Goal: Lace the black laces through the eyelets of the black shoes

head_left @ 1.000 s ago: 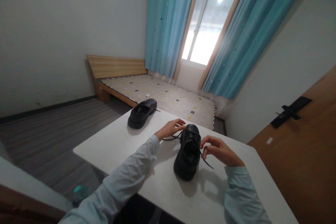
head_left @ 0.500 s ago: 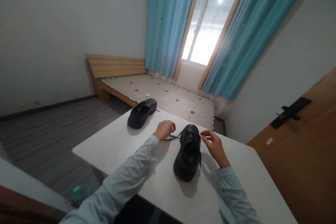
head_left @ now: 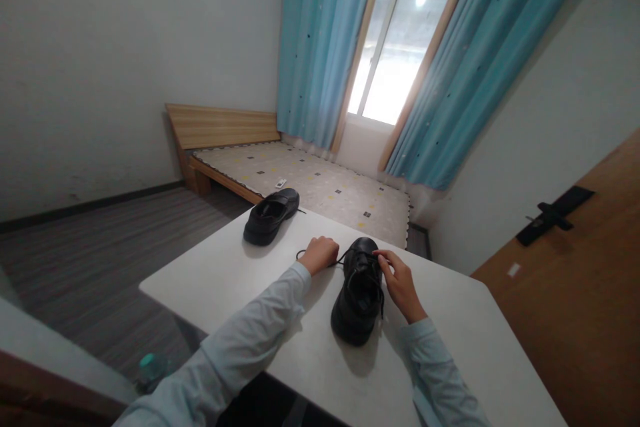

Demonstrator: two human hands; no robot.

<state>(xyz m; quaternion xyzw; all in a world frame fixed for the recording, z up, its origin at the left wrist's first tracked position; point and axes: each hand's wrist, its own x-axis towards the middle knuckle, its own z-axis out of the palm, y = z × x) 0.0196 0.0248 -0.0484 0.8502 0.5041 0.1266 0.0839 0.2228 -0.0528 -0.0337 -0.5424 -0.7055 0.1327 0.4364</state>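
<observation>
Head view: near black shoe (head_left: pixel 361 293) sits on the white desk (head_left: pixel 230 280), toe pointing away, between both hands. Left hand (head_left: pixel 319 255) is curled closed beside the toe, gripping one end of the black lace (head_left: pixel 341 256), which runs taut from the fist to the eyelets; a small loop of lace shows just left of the fist. Right hand (head_left: pixel 397 279) rests against the shoe's right side, thumb and forefinger pinched at the upper eyelets, apparently on the other lace end; the strand itself is too thin to confirm. Second black shoe (head_left: pixel 271 215) lies well apart at the far desk corner, untouched. Judgement: the lacing or tying stage is in hand on the near shoe, ends drawn out to either side. Next move likely calls for even tension on both ends and crossing them over the tongue without shifting the shoe.
</observation>
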